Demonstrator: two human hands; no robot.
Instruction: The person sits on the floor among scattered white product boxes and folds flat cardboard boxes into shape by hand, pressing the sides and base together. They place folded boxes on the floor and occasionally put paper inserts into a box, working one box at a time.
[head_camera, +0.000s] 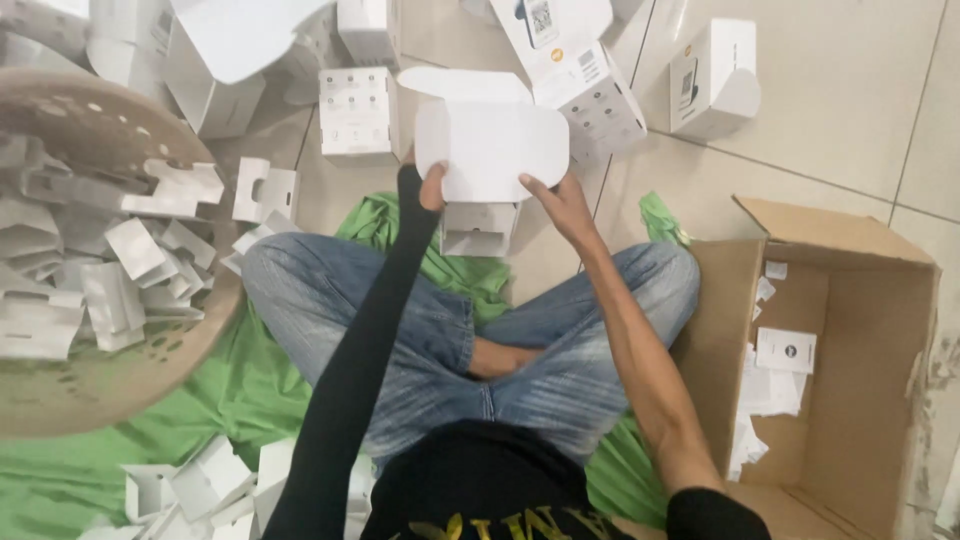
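Both hands, left hand (432, 186) and right hand (560, 203), fingers pinching a white carton (490, 150), seemingly half-folded, above crossed legs (470, 330).

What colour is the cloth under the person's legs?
Green cloth, seen best in the head view.

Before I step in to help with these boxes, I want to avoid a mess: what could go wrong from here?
1. The white box is held only at its lower edge by the left hand and right hand; its open flap could bend or crease.
2. The basket of white inserts sits tilted by the knee; a nudge might spill it.
3. Finished boxes lie close ahead and could get knocked.
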